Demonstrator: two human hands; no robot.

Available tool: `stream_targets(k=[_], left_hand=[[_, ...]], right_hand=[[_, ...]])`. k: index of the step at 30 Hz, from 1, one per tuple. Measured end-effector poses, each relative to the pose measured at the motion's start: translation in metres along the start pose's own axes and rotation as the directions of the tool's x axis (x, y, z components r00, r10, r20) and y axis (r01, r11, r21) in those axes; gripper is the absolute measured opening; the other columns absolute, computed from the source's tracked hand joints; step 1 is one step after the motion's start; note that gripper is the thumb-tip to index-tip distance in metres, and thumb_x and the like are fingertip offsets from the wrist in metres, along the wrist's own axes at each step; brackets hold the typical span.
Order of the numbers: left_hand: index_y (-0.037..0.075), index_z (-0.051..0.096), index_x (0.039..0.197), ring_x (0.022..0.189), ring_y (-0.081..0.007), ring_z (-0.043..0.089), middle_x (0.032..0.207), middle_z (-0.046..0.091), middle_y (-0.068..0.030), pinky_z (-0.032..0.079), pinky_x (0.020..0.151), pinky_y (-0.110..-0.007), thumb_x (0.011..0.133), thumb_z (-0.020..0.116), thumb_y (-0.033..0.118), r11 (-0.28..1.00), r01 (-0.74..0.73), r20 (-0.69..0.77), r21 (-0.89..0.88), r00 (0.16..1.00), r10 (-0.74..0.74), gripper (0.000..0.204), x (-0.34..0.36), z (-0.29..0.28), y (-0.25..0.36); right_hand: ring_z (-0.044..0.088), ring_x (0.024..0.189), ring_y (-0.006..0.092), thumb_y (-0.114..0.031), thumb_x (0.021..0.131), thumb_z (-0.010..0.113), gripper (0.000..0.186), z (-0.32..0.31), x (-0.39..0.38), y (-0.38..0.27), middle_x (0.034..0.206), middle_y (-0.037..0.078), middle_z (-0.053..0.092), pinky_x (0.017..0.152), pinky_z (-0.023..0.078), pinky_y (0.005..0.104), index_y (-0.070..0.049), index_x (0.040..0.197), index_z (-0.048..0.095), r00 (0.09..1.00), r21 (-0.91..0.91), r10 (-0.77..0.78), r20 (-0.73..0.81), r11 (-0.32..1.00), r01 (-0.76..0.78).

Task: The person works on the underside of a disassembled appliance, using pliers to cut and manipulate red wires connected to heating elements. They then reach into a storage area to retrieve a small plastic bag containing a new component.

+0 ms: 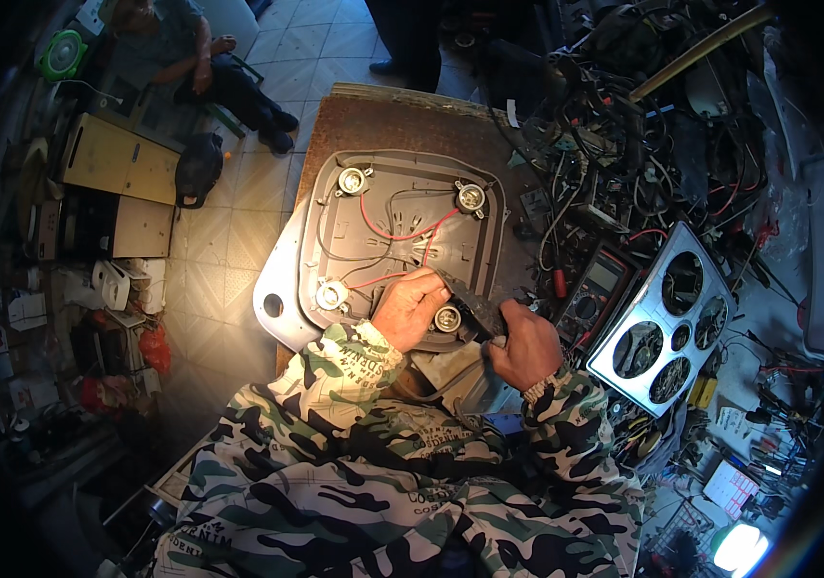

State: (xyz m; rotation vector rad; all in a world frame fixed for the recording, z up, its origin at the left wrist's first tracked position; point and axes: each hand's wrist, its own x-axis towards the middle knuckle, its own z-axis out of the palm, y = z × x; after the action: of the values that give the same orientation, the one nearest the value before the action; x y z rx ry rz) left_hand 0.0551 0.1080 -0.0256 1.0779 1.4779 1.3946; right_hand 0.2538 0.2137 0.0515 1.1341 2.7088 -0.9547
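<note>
A rounded grey plastic base [402, 250], like the underside of a floor scale, lies on the brown worktop in front of me. Round metal sensors [470, 198] sit at its corners, joined by red and dark wires. My left hand [410, 308] is closed in a pinch over its near edge, beside a round sensor [447, 318]. From those fingertips a dark elongated piece [471, 316] runs to my right hand [527, 345], which is closed around its lower end. Its kind is unclear. A cable [445, 385] hangs below, between my forearms.
A multimeter [597, 289] and a silver panel with round holes [638, 349] stand at the right, before a heap of tangled wires and parts [662, 135]. A red-handled probe [559, 282] lies near. One person [190, 58] sits at upper left; another [412, 43] stands at the top.
</note>
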Motion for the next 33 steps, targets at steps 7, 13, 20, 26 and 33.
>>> stream_targets(k=[7, 13, 20, 26, 33], left_hand=[[-0.003, 0.069, 0.11, 0.083, -0.0226, 0.063, 0.093, 0.063, -0.0112, 0.051, 0.078, -0.035, 0.103, 0.06, 0.005, 1.0, -0.011, -0.032, -0.007, 0.999, 0.011, 0.014, 0.0, 0.003, -0.003], [-0.003, 0.065, 0.116, 0.072, -0.0096, 0.056, 0.095, 0.064, -0.0039, 0.048, 0.067, -0.028, 0.108, 0.056, 0.008, 0.906, 0.33, 0.176, -0.264, 0.94, -0.291, 0.017, -0.005, -0.005, -0.002], [-0.001, 0.057, 0.101, 0.065, -0.0019, 0.046, 0.071, 0.055, 0.004, 0.039, 0.056, -0.023, 0.102, 0.073, 0.016, 0.891, 0.236, 0.118, -0.387, 0.971, -0.206, 0.024, -0.007, 0.002, 0.007], [0.004, 0.052, 0.086, 0.061, 0.0, 0.037, 0.067, 0.045, 0.0086, 0.029, 0.049, -0.023, 0.1, 0.078, 0.02, 0.939, 0.251, 0.059, -0.236, 0.968, -0.244, 0.033, -0.004, 0.003, 0.0], [-0.003, 0.066, 0.113, 0.082, -0.003, 0.055, 0.093, 0.066, 0.003, 0.048, 0.07, -0.023, 0.103, 0.072, 0.017, 0.913, 0.349, 0.137, -0.211, 0.935, -0.326, 0.023, -0.003, -0.004, 0.004]], right_hand=[[0.069, 0.084, 0.0469, -0.013, 0.075, 0.072, 0.033, 0.003, 0.0, 0.0, 0.092, 0.024, 0.068, 0.073, 0.056, 0.0549, -0.003, 0.103, 0.059, 1.0, -0.031, -0.016, -0.02, 0.999, 0.016], [0.069, 0.083, 0.0464, -0.013, 0.075, 0.072, 0.031, 0.007, -0.002, -0.001, 0.091, 0.022, 0.069, 0.072, 0.056, 0.0547, -0.005, 0.103, 0.061, 0.999, -0.069, 0.002, -0.04, 0.998, -0.004], [0.069, 0.085, 0.049, -0.015, 0.075, 0.072, 0.032, 0.001, 0.004, -0.003, 0.091, 0.027, 0.07, 0.076, 0.055, 0.0565, -0.003, 0.104, 0.062, 0.999, 0.034, 0.031, 0.034, 0.999, -0.032], [0.069, 0.087, 0.0506, -0.017, 0.077, 0.073, 0.034, -0.001, 0.003, -0.009, 0.087, 0.03, 0.07, 0.081, 0.055, 0.0571, -0.002, 0.106, 0.064, 0.993, 0.075, 0.083, 0.085, 0.993, -0.09], [0.068, 0.088, 0.052, -0.017, 0.078, 0.074, 0.033, -0.008, 0.008, -0.02, 0.085, 0.031, 0.069, 0.083, 0.054, 0.0569, 0.0, 0.105, 0.066, 0.973, 0.139, 0.139, 0.184, 0.976, -0.166]])
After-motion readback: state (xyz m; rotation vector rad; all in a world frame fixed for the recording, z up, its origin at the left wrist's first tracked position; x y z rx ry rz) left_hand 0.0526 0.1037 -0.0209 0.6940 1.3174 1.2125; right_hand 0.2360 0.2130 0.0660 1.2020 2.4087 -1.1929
